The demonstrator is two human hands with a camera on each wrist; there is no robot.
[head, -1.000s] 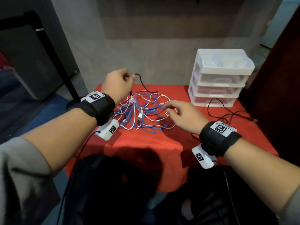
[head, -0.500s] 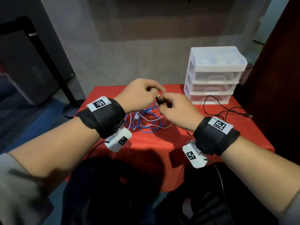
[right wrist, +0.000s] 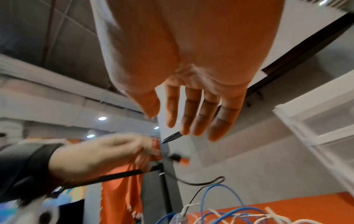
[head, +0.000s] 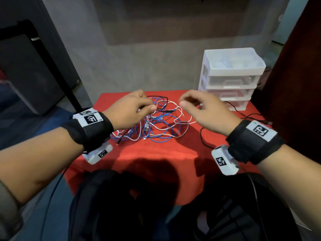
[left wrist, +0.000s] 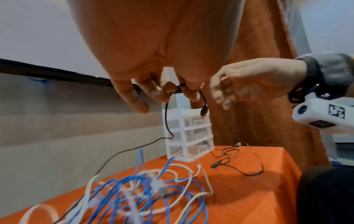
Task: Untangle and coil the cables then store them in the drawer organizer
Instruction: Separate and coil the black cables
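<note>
Untangling underway: left hand (head: 132, 108) pinches the black cable (left wrist: 166, 121) clear of the tangle (head: 156, 126), right hand (head: 199, 108) spread, next feeding it free.

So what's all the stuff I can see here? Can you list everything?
Black cable: one, black with an orange-tipped plug, pinched in the left hand, trailing down into the tangle.
Cable tangle: one heap, blue and white, middle of the table.
Second black cable: one, black, loose on the table near the drawers.
Drawer organizer: one, white and clear, back right of the table, drawers shut.
Table: one, red cloth.
Left hand: pinches the black cable.
Right hand: above the tangle, fingers relaxed, holding nothing.
</note>
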